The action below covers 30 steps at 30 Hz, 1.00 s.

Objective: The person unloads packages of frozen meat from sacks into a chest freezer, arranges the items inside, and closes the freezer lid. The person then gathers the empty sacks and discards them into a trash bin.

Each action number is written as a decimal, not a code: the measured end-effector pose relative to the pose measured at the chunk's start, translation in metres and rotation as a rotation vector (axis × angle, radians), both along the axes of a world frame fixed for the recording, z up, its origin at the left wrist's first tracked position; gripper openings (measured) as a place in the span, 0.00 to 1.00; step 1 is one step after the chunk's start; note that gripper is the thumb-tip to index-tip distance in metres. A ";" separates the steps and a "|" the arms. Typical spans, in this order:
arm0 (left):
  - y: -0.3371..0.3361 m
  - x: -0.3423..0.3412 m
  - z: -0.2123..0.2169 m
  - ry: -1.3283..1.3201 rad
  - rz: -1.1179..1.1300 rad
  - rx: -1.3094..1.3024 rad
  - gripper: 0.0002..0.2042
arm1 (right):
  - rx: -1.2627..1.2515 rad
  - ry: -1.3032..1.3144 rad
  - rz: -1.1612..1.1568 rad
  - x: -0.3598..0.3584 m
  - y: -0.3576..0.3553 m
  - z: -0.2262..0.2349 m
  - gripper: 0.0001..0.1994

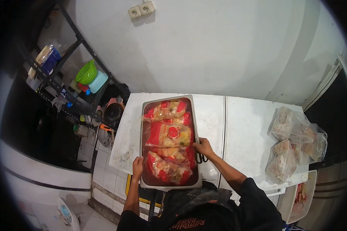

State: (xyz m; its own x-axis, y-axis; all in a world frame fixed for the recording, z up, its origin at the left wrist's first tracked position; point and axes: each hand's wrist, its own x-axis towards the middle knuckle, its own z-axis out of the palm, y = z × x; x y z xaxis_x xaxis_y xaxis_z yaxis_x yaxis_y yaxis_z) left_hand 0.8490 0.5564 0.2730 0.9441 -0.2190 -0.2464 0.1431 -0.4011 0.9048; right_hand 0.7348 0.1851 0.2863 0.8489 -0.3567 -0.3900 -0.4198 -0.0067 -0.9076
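Observation:
A rectangular steel tray [168, 185] lies on a white chest-freezer lid [235, 127]. It holds several clear bags with red and yellow printing [169, 135], packed along its length. My left hand [137, 166] grips the tray's near left rim. At the tray's right rim my right hand [203, 148] rests, with a pair of black-handled scissors [200, 157] just under the fingers; whether it holds them I cannot tell.
Several clear bags of brownish food [293, 144] sit on the lid's right end. A white tub [297, 200] stands below them. A black metal rack [71, 73] with a green basket [86, 72] and bottles stands at left. White wall behind.

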 end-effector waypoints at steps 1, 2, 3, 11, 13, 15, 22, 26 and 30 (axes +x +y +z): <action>-0.003 -0.004 -0.006 0.006 0.017 0.014 0.15 | -0.039 0.003 0.016 -0.003 0.000 0.000 0.09; -0.004 -0.004 0.000 0.017 0.023 0.034 0.16 | -0.032 -0.038 -0.020 -0.004 0.003 -0.003 0.08; -0.007 0.000 -0.004 -0.053 -0.006 -0.013 0.16 | -0.060 -0.005 -0.014 -0.006 0.000 -0.004 0.08; -0.006 0.013 0.028 0.222 -0.004 -0.064 0.18 | 0.002 0.065 -0.128 -0.008 0.014 0.039 0.07; -0.003 0.022 0.025 0.197 -0.040 -0.072 0.18 | -0.022 0.088 -0.157 -0.005 0.019 0.046 0.07; 0.001 0.018 0.027 0.172 -0.071 -0.099 0.18 | -0.055 0.134 -0.194 -0.014 0.024 0.057 0.07; 0.005 0.030 0.035 0.187 -0.124 -0.136 0.19 | -0.093 0.164 -0.271 -0.020 0.041 0.077 0.04; 0.003 0.037 0.043 0.184 -0.164 -0.157 0.18 | -0.131 0.161 -0.322 -0.019 0.052 0.107 0.03; -0.005 0.047 0.045 0.287 -0.177 -0.241 0.17 | -0.186 0.155 -0.329 -0.018 0.049 0.109 0.04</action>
